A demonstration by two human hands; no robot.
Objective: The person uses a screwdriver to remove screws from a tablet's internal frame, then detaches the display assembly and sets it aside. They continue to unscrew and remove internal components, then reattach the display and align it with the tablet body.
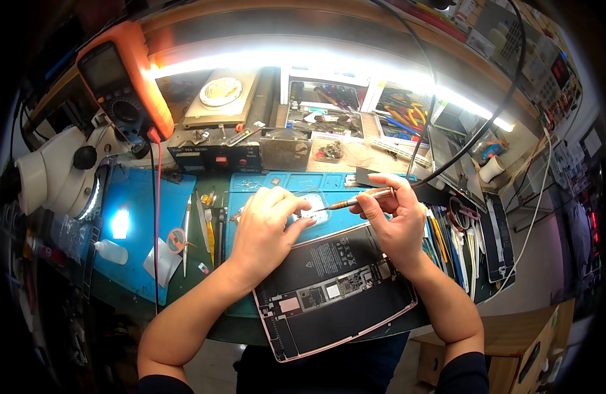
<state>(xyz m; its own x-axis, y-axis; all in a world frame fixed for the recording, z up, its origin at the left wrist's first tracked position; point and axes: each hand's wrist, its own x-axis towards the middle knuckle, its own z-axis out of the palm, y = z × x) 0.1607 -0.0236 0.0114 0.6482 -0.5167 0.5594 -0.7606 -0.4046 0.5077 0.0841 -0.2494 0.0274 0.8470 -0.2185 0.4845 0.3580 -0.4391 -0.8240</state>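
My right hand [393, 220] is closed around a slim metal screwdriver [362, 200], held nearly level, its tip over a small white translucent tray [314, 205]. My left hand [270, 223] is curled at that tray’s left edge, thumb and index finger apart; I see nothing clearly held between them. Below both hands lies an opened tablet [335, 308] with pink rim, black battery panels and exposed circuit board, resting angled over a blue mat [250, 180] and the dark green bench surface.
An orange multimeter [122, 79] and white microscope [60, 164] stand left, beside another blue mat [129, 262] with a bottle [110, 251]. Rows of tools [457, 243] lie right. Black cables [477, 148] hang overhead; tool bins [398, 115] line the back, and a wooden cabinet [519, 341] is lower right.
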